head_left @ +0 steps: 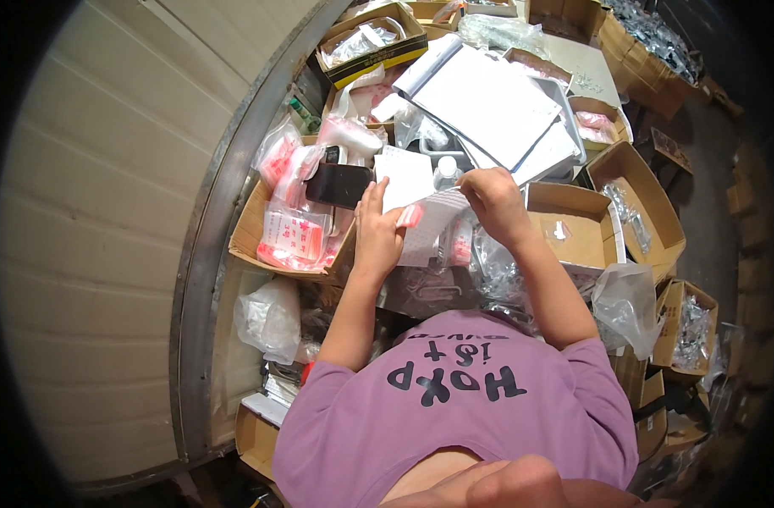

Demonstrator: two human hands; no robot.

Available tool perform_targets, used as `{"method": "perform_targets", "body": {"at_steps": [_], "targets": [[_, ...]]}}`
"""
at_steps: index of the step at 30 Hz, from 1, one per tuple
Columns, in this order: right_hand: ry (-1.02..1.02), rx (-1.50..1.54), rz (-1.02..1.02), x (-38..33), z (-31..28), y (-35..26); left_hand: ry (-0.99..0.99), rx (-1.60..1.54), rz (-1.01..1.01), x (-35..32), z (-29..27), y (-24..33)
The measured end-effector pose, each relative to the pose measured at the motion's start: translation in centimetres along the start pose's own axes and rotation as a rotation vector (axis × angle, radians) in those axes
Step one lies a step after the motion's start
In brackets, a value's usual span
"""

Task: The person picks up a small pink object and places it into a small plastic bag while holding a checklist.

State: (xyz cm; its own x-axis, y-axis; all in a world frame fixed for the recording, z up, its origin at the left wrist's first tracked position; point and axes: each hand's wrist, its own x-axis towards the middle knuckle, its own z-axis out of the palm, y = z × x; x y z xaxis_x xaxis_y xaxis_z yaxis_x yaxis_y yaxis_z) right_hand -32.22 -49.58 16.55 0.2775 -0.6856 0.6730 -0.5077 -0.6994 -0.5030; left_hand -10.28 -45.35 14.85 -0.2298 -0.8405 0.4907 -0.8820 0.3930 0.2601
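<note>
A: From the head view, what is the right hand (495, 201) doing?

B: Its thumb and fingers are pinched together at the upper right corner of a pale printed sheet (427, 235). The rest of the sheet reaches leftward and down from that pinch, toward the other wrist.

A: So the sheet lies between the two hands?

B: Yes, with its left side just beside the left hand (378, 237).

A: Is that hand closed on anything?

B: I can't tell. The fingers are stretched out, pointing away from the body, and a small red-and-white packet (411, 216) sits at the thumb, in front of the sheet. Whether it's gripped there is unclear.

A: What's near the left fingers?

B: A dark phone (339, 185) to their left, and a white paper (406, 176) just beyond them.

A: And around the pinch?

B: A white bottle (445, 173) stands just to the left of it. An open binder (497, 106) with white pages lies farther off, and to the right is a shallow cardboard box (586, 241) with a small clear packet (559, 230) inside.
</note>
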Motion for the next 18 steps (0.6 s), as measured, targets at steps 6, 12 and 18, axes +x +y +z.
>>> {"method": "perform_targets", "body": {"at_steps": [6,12,18], "targets": [[-0.027,0.104,-0.070,-0.3,-2.6,-1.3,-0.408,-0.630,-0.051,-1.4,-1.6,1.9],[0.119,0.143,0.460,-4.6,-4.4,-1.2,-0.198,-1.210,-0.572,-4.1,1.3,2.3],[-0.193,1.151,1.047,-10.3,-4.6,-3.0,0.042,-1.359,-0.633,-4.4,2.0,1.8]]}}
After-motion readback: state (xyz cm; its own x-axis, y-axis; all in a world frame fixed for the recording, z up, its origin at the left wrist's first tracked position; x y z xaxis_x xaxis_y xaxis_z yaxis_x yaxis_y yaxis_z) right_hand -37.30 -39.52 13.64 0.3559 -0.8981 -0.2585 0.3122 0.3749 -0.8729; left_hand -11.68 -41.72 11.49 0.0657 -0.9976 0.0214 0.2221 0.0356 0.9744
